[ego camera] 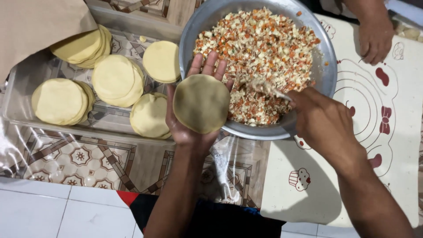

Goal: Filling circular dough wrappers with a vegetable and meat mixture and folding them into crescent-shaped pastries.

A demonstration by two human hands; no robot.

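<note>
While left hand (187, 119) cradles dough disc (201, 103) flat, right hand (324, 121) gripping spoon (269, 89), seemingly pointing left.

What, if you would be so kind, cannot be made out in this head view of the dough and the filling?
- Spoon: bowl end blurred in the filling; handle hidden in the right hand.
- Left hand: palm covered by the dough disc.
- Another person's hand: cut off by the top edge.
- Back dough stack: partly under brown paper.

1 metal bowl (200, 26), 1 spoon (269, 89), 5 dough-disc stacks (113, 79), 3 hands (324, 121).
</note>
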